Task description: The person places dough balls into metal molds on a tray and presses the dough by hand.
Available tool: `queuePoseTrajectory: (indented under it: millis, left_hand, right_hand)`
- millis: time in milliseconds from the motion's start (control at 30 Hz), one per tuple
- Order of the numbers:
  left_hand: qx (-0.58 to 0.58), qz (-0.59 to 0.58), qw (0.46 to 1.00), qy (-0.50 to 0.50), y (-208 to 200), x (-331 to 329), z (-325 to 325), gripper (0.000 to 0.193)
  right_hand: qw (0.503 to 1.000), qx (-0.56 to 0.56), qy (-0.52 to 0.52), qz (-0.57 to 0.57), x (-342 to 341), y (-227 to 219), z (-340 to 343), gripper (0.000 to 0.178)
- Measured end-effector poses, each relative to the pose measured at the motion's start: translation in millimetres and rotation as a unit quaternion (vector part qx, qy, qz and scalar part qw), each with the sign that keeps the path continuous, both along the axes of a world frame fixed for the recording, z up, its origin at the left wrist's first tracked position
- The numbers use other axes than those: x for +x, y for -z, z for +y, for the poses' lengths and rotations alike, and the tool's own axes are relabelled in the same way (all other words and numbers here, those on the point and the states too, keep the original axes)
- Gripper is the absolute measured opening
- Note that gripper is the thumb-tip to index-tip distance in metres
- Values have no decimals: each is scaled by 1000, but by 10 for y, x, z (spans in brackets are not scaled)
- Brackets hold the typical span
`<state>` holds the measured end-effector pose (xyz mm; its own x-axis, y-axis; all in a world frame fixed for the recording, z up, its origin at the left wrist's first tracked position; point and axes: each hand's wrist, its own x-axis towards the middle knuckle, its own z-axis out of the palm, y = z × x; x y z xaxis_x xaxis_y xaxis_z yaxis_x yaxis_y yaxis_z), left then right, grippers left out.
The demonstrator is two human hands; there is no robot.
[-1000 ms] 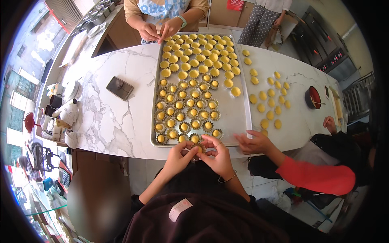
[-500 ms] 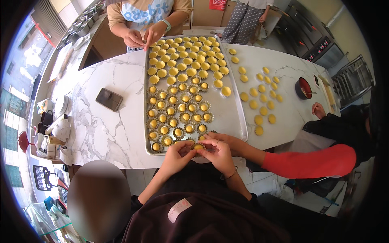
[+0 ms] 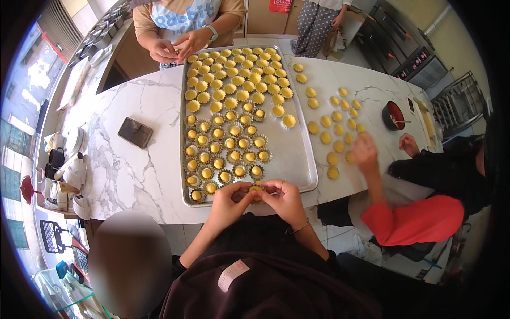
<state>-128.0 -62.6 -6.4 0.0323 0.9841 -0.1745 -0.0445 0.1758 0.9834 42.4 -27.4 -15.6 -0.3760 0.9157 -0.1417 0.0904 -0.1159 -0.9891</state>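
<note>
Both my hands meet over the near edge of the metal baking tray (image 3: 287, 178), pinching one small fluted tart tin (image 3: 255, 189) with yellow dough in it. My left hand (image 3: 230, 203) grips its left side, and my right hand (image 3: 283, 201) its right side, thumbs pressed at the dough. Just beyond my fingers stand several tart tins holding yellow dough balls (image 3: 225, 176). Farther back on the tray are rows of tins lined with yellow dough shells (image 3: 243, 95). My fingers partly hide the tin.
Yellow dough pieces (image 3: 338, 129) lie on the marble table right of the tray, near a dark bowl with red inside (image 3: 393, 116). A phone (image 3: 135, 132) rests at left. A red-sleeved co-worker's hand (image 3: 365, 154) is over the dough pieces; another person's hands (image 3: 178, 47) work at the far edge.
The red-sleeved co-worker's arm has moved from the tray beside my right hand to the dough pieces. My thumbs have shifted over the dough in the tin; my hands stay nearly in place.
</note>
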Motion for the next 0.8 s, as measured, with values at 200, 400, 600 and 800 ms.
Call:
queuePoseTrajectory:
  millis: [200,400,600,800]
  left_hand:
    - [-3,19,1000,-5,-1,129,69,33]
    - [46,52,998,-1,108,333,150,32]
    - [-39,83,995,42,-71,506,329,32]
    - [22,39,999,-27,45,674,351,29]
  right_hand:
    - [998,-45,12,43,96,-139,113,20]
    - [1000,-8,12,-10,295,-90,190,19]
    - [995,-91,-7,33,545,-187,324,20]
    - [999,-33,-11,7,594,-71,428,21]
